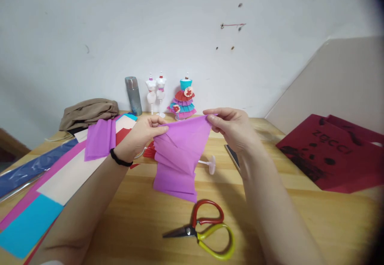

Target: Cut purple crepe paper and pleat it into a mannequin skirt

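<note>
Left hand point(147, 134) and right hand point(235, 128) pinch a purple sheet point(180, 155) by its top edge; scissors point(188, 231) lie in front of the sheet, a clothed mannequin point(185, 97) behind.

Purp. sheet point(180, 155) w/ hanging folds

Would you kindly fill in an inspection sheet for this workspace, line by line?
Surface: wooden table, light brown.
Work items: purple sheet hanging between the hands; scissors lying on the table.
Clutter: brown cloth, flask, dressed mannequin, red bag.
Hands: left hand and right hand each pinch the sheet's upper edge.
Cables: pale cord near the brown cloth; cannot tell whether it is a cable.
Surroundings: white wall behind, with small dark marks.
</note>
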`<action>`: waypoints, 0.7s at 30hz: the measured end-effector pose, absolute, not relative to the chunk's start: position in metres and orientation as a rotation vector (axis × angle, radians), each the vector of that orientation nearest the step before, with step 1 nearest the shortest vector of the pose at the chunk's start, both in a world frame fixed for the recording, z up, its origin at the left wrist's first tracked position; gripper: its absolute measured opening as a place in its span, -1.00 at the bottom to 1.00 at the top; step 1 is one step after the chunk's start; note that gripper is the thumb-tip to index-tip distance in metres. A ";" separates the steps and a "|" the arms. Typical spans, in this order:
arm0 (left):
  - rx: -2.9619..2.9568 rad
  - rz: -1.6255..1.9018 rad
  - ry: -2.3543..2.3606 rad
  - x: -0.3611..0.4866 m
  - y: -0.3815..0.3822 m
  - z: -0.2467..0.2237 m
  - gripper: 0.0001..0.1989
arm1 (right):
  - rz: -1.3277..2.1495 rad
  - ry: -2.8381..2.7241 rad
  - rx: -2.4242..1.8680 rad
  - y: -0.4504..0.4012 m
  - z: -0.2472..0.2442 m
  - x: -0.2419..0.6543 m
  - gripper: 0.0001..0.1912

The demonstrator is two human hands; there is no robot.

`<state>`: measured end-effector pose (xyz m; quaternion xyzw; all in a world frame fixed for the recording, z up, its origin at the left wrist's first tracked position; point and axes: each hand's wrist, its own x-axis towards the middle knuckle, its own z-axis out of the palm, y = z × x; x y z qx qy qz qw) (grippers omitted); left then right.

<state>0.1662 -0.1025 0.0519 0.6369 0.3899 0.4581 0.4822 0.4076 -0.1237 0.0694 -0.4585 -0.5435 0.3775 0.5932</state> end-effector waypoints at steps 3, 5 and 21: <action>1.561 1.133 0.981 0.167 -0.102 0.052 -0.82 | 0.836 -1.279 -1.084 -0.123 0.070 0.407 -0.91; 1.582 1.133 1.004 0.168 -0.102 0.053 -0.84 | 0.785 -1.300 -1.079 -0.123 0.070 0.406 -0.93; 1.633 1.107 1.146 0.168 -0.109 0.061 -0.84 | 0.622 -1.474 -1.160 -0.122 0.068 0.413 -0.81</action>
